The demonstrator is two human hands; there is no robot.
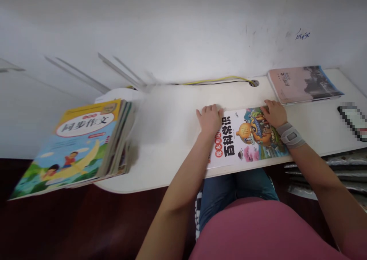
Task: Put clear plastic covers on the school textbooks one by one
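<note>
- The picture book [246, 141] lies flat on the white desk [169, 138], right in front of the person. Its near edge sits at the desk's front edge.
- The left hand [210, 118] rests on the book's far left corner, fingers spread flat and loose — pressing down, not gripping.
- The right hand [274, 113] rests on the book's far right corner, fingers bent over the top edge. I cannot tell if it grips the edge or just lies there. A grey band [291, 135] wraps that wrist.
- Between the book and the stack of books [83, 145] on the left there is a wide bare bit of desk.
- That stack hangs over the desk's left front edge.
- A pink book [304, 84] lies just past the right hand, near the wall, close but not touching the picture book.
- A yellow cable [218, 80] runs along the back of the desk to a small hole [254, 83].
- A blurred flat thing [354, 120] sits at the far right edge.
- The picture book's cover is white on the left with big black and red letters, and it has a golden pot and colourful drawings on the right.
</note>
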